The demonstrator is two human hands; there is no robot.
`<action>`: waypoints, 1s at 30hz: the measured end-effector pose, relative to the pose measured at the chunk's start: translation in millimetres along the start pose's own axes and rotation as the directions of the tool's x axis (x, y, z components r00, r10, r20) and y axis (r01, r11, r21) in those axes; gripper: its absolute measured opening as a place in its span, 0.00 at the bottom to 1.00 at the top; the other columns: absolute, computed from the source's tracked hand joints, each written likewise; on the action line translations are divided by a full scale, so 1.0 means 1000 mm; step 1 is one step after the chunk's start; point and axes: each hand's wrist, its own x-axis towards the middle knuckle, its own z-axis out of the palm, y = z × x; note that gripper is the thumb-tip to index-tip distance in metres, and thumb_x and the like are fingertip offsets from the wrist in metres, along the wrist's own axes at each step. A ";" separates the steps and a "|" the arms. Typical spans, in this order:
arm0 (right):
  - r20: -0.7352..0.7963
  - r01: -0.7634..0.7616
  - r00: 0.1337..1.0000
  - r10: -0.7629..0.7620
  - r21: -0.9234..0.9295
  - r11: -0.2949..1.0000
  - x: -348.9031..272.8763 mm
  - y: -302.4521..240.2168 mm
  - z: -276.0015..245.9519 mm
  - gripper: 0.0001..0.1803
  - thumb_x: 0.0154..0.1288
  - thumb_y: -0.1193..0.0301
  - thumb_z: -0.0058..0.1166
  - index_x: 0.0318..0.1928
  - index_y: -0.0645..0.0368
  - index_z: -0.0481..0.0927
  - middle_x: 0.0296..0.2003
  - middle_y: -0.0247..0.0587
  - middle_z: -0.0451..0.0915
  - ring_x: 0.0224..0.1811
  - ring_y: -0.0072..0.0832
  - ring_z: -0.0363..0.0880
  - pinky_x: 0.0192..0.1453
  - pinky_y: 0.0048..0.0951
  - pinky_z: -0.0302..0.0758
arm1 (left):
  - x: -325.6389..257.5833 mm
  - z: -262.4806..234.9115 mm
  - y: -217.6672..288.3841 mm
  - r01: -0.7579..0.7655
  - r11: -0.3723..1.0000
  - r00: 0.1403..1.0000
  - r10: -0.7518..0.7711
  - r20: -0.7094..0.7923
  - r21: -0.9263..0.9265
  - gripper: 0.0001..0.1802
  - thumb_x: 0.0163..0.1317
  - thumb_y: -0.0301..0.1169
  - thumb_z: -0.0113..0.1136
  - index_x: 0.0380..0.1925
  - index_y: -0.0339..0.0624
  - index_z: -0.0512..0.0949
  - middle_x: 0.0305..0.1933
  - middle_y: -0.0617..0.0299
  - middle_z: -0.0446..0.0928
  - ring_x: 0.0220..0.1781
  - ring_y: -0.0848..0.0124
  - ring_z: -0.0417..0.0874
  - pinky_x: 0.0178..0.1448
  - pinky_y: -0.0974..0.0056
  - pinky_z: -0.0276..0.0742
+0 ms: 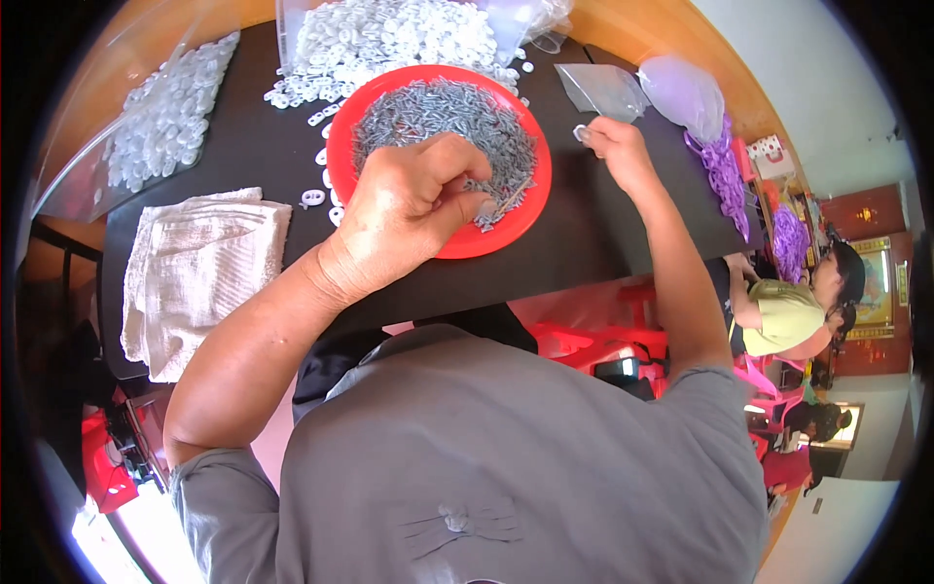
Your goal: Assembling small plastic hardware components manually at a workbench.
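Note:
My left hand [413, 200] hovers over the near part of a red round basin [538, 185], thumb and fingers curled together in a pinch. Whatever those fingertips hold is too small to make out. The basin is filled with small grey metal nails or pins [438, 112]. To the right of the basin, my right hand [623, 154] is raised above the dark table, closed on a small white plastic piece [581, 133] that sticks out past the fingertips. Similar white pieces [389, 39] with holes form a big heap behind the basin, and a few lie along its left side.
A folded cream towel [204, 273] lies at the table's left. Behind it, a clear bag [170, 117] holds more translucent pieces. Clear plastic bags [598, 90] and purple strands [720, 180] lie to the right. A person in a yellow-green top [783, 316] sits farther right.

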 end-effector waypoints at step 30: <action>0.216 0.051 0.859 -0.464 0.867 0.497 -0.029 -0.157 -0.015 0.13 0.66 0.66 0.57 0.31 0.65 0.79 0.25 0.33 0.77 0.27 0.18 0.73 0.34 0.20 0.68 | 0.004 -0.009 -0.013 -0.026 0.999 0.987 0.018 -0.162 -0.046 0.10 0.55 0.22 0.69 0.35 0.35 0.77 0.31 0.61 0.81 0.31 0.77 0.84 0.35 0.72 0.80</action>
